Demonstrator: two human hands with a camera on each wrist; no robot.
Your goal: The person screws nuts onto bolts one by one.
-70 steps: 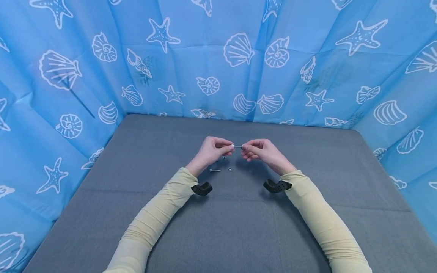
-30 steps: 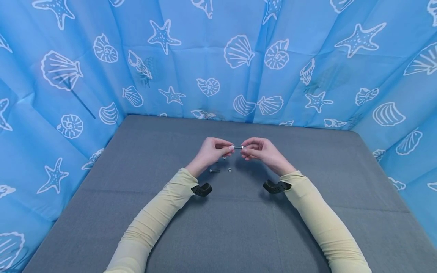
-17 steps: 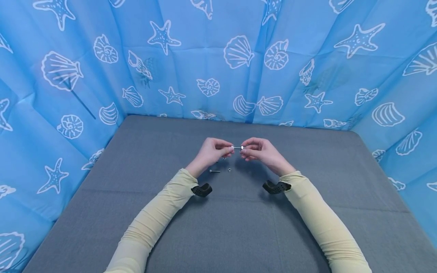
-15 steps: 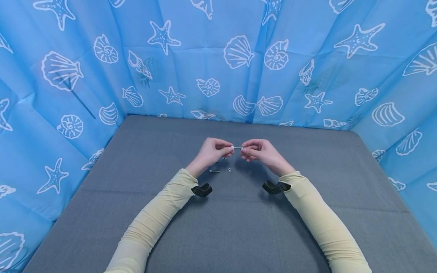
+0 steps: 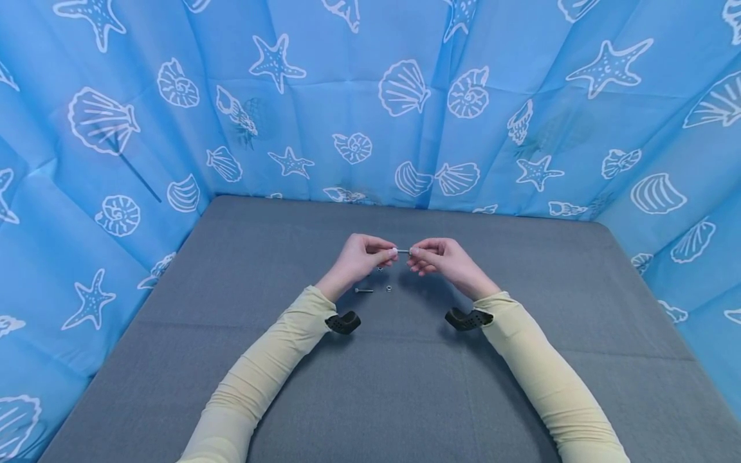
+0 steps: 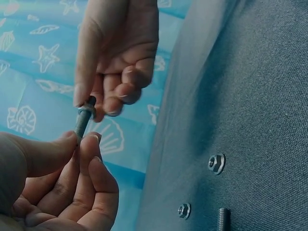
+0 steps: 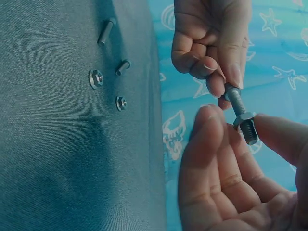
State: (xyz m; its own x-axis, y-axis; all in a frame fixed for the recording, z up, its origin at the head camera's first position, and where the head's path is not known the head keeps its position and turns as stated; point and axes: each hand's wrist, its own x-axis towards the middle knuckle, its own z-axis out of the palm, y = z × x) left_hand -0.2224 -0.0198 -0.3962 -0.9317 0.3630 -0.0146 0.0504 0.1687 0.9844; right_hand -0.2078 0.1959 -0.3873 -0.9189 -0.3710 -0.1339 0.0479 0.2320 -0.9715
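Note:
Above the table, my left hand [image 5: 360, 257] pinches the head end of a metal bolt [image 7: 237, 102] between thumb and fingers. A hex nut [image 7: 244, 120] sits around the bolt's threaded shank, with the dark threaded tip sticking out past it. My right hand [image 5: 448, 260] holds the nut, its thumb [image 7: 281, 137] on one side and a finger behind. In the left wrist view the bolt [image 6: 82, 124] bridges the two hands. The bolt head is mostly hidden by my left fingertips.
On the grey cloth-covered table [image 5: 405, 399] lie two loose nuts [image 7: 96, 78] and two bolts [image 7: 107, 31], below and near the left hand. A blue curtain [image 5: 359, 96] with shell prints surrounds the table. Black wrist mounts [image 5: 343, 322] hang under both forearms.
Both hands stay in nearly the same place. My right thumb and fingers shift around the nut, which showed plainly earlier and is now mostly covered in the head view.

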